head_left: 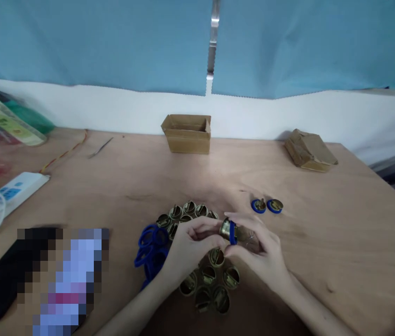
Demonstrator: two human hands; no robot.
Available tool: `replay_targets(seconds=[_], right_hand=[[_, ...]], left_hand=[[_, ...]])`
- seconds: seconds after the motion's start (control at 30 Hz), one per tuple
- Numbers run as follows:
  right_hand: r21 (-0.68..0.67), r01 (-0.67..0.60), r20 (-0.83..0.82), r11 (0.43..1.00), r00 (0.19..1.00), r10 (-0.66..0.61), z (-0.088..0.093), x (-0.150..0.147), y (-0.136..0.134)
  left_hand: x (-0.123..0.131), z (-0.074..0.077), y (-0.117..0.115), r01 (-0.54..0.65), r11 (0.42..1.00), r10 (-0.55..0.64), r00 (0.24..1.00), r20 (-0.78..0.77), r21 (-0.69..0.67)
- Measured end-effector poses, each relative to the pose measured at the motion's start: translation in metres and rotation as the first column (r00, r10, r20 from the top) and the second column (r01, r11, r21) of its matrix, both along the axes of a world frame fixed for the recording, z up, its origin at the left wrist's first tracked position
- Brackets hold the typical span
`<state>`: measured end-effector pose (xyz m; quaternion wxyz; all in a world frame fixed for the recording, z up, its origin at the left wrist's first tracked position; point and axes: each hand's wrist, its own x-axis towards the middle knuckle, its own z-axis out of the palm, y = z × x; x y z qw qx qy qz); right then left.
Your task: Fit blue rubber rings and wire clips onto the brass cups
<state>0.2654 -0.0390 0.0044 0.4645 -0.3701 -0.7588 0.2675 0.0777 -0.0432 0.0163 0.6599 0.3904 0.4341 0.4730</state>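
Between my two hands is a round brass-coloured metal cap (224, 229) with a blue ring (233, 232) around it, held on its side above the table. My left hand (192, 242) pinches the cap from the left. My right hand (264, 249) has its thumb and fingers closed at the ring side. Several similar brass caps (231, 277) lie open side up below and behind my hands. A heap of loose blue rings (153, 254) lies left of my left hand, partly hidden by it. Beyond my right hand sit two brass caps with blue rings (275, 206).
An open cardboard box (190, 142) stands by the back wall, and a crumpled one (309, 151) lies at back right. Tweezers (101, 147), a white power strip (25, 186) and plastic bags (11, 121) are at left. A blurred-out phone-like object (71, 280) lies front left.
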Motion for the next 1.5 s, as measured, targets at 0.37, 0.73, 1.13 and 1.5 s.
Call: replay_targets(seconds=[0.37,0.73,1.13,1.5], right_hand=[[0.041,0.065,0.104,0.997,0.992,-0.069,-0.009,0.002,-0.003],[0.007,-0.014,0.094,1.0,0.996,0.013,-0.01,0.004,0.0],[-0.43,-0.194,-0.253,0.882,0.963,0.088,0.004,0.003,0.006],[-0.347,-0.022,-0.147,0.938,0.989,-0.031,-0.002,0.003,0.003]], left_hand=[[0.009,-0.005,-0.008,-0.007,1.0,0.011,0.99,-0.14,0.026],[0.009,-0.004,-0.009,0.027,0.998,-0.016,0.985,-0.174,0.061],[0.0,-0.005,0.0,-0.03,1.0,0.03,0.999,0.018,-0.01],[0.005,-0.016,-0.001,0.016,0.998,-0.019,0.998,0.054,0.059]])
